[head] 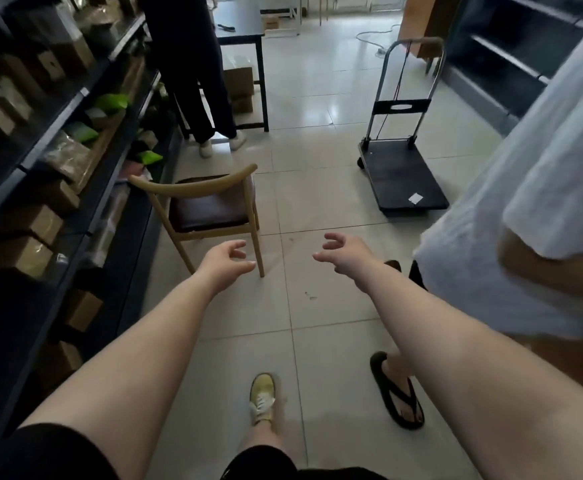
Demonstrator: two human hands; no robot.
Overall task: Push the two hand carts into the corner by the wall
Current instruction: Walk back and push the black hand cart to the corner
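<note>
Reaching toward 1 hand cart (401, 168), both hands empty.
Left hand (226, 261) and right hand (340, 252) are held open; the stiff upright handle (416, 41) is judged the best grip.

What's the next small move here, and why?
Probably step forward and right toward the hand cart, reaching for its handle. Both the left hand and right hand are open, empty and well short of it. Only one cart shows; a bystander in a white shirt crowds the right side.
</note>
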